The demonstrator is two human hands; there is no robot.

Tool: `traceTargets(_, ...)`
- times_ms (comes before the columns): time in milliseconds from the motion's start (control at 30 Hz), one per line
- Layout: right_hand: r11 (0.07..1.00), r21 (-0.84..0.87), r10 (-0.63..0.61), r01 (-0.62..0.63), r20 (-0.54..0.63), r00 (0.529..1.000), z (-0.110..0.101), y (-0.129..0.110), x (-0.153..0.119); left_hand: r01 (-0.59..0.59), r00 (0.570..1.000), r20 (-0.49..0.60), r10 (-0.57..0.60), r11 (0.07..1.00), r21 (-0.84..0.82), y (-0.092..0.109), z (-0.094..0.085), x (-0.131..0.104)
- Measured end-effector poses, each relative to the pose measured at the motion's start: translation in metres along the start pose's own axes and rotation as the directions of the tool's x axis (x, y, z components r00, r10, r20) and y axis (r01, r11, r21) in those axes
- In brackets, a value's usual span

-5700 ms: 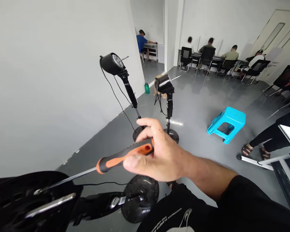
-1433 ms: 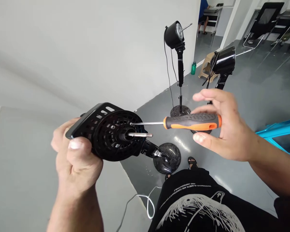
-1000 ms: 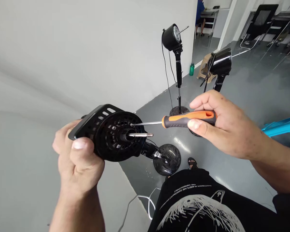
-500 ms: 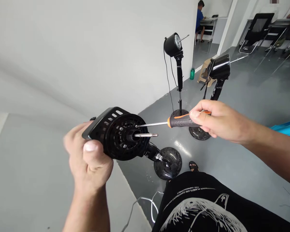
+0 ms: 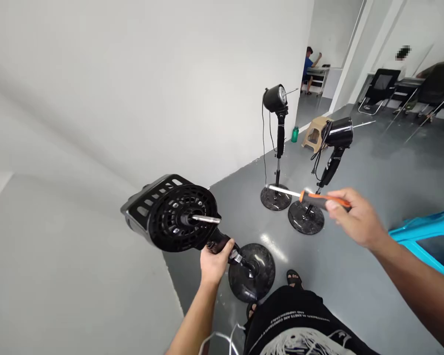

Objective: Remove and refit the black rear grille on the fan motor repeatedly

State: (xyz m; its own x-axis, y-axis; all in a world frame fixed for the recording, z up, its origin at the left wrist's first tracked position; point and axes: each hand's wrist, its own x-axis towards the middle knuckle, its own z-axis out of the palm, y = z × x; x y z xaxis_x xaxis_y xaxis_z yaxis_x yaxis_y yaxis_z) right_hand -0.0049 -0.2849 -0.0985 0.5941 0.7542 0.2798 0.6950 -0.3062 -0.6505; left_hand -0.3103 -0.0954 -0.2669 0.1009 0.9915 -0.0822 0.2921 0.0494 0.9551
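Note:
Below its motor head, a black stand fan (image 5: 183,217) without blades or grille is gripped by my left hand (image 5: 215,264), fingers wrapped round the neck. The motor's slotted front faces me, with several screws around a bare metal shaft (image 5: 206,219). Its round, glossy base (image 5: 252,291) rests on the floor by my feet. My right hand (image 5: 357,217) holds a screwdriver (image 5: 320,200) with an orange and dark grey handle. The screwdriver's tip points left, away from the fan and touching nothing on it.
Two more bladeless stand fans, one by the wall (image 5: 277,101) and one further right (image 5: 338,133), stand ahead. Behind them are a tan stool (image 5: 314,133) and a green bottle (image 5: 295,134). A bright blue plastic stool (image 5: 429,231) lies at right. People sit at desks at the back.
My left hand has moved from the motor housing down to the fan's neck. The screwdriver has come off the motor's front and moved right and slightly down with my right hand.

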Motion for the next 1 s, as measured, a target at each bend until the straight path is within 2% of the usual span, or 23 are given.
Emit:
traceTargets(100,0.991,-0.017,0.132,-0.131,0.19,0.973,0.023,0.012,-0.005,0.001,0.997,-0.076,-0.002,1.0,-0.014,0.006,0.018,0.02)
traceTargets(167,0.968,-0.062,0.251,-0.244,0.252,0.935,0.028,0.029,-0.01,-0.023,0.996,-0.091,0.022,1.0,-0.012,0.013,0.021,0.029)
traceTargets(233,0.918,-0.121,0.396,-0.377,0.249,0.884,0.026,0.054,-0.016,-0.049,0.996,-0.076,0.049,0.999,-0.004,0.022,0.02,0.039)
traceTargets(367,0.753,-0.199,0.656,-0.627,0.173,0.734,0.02,0.113,-0.024,-0.063,0.994,-0.093,0.066,0.998,0.027,0.042,0.013,0.074)
traceTargets(433,0.692,-0.197,0.722,-0.694,0.178,0.669,0.021,0.14,-0.023,-0.06,0.987,-0.145,0.066,0.997,0.041,0.053,0.01,0.102)
traceTargets(500,0.668,-0.172,0.743,-0.724,0.218,0.633,0.024,0.162,-0.015,-0.059,0.971,-0.228,0.069,0.997,0.049,0.063,0.007,0.132)
traceTargets(600,0.678,-0.101,0.718,-0.728,0.306,0.626,0.029,0.185,0.009,-0.056,0.935,-0.348,0.074,0.997,0.061,0.078,0.0,0.174)
traceTargets(700,0.689,-0.018,0.682,-0.724,0.352,0.641,0.032,0.197,0.036,-0.039,0.907,-0.415,0.074,0.995,0.092,0.092,-0.01,0.21)
traceTargets(833,0.67,0.07,0.699,-0.739,0.276,0.66,0.033,0.203,0.062,-0.004,0.846,-0.527,0.074,0.991,0.133,0.105,-0.019,0.249)
traceTargets(900,0.645,0.094,0.727,-0.758,0.228,0.647,0.033,0.205,0.071,-0.013,0.82,-0.565,0.095,0.989,0.148,0.109,-0.019,0.268)
traceTargets(1000,0.602,0.111,0.768,-0.79,0.191,0.612,0.036,0.203,0.084,-0.05,0.816,-0.561,0.142,0.983,0.176,0.11,-0.018,0.302)
